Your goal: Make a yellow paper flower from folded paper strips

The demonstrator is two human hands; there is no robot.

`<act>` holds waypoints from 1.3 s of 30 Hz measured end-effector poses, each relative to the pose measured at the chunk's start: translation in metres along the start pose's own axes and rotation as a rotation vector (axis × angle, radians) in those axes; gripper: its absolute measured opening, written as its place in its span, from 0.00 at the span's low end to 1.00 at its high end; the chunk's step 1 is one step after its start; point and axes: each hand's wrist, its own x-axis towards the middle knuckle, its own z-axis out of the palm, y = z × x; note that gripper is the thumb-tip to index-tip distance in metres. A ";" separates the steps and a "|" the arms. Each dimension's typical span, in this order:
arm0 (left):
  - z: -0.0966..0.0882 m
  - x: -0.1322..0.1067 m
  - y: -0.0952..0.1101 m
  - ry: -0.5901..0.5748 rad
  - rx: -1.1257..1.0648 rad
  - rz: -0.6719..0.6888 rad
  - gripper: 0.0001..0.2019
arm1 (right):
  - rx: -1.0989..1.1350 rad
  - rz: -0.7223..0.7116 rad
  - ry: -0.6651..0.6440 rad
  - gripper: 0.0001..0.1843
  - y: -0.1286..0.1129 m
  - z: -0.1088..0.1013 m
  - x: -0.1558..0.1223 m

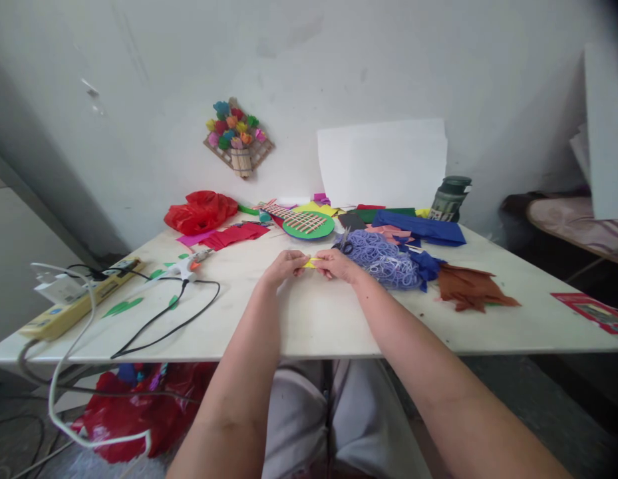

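A small strip of yellow paper (312,263) is stretched between my two hands, a little above the middle of the white table. My left hand (289,264) pinches its left end, and my right hand (335,264) pinches the right end. Just right of my right hand lies a tangled heap of purple yarn (381,259), with black-handled scissors (344,246) at its left edge. Beyond my hands rests a guitar-shaped craft with a green round body (311,225) and crossed sticks over it.
At the left are a hot glue gun (183,267), its black cord and a yellow power strip (89,299). Green paper leaves (123,307) lie nearby. Brown crepe paper (471,287), blue paper (423,228) and a green bottle (448,198) stand or lie to the right. The table's front edge (328,356) is close.
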 end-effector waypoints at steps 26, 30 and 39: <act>0.021 0.015 -0.012 0.451 -0.315 -0.201 0.24 | -1.092 0.186 0.398 0.20 -0.010 0.022 0.010; 0.025 0.017 -0.011 0.442 -0.310 -0.205 0.25 | -1.107 0.182 0.419 0.19 -0.016 0.026 0.009; 0.032 0.023 -0.017 0.416 -0.480 -0.134 0.22 | -1.131 0.093 0.299 0.23 -0.019 0.035 0.008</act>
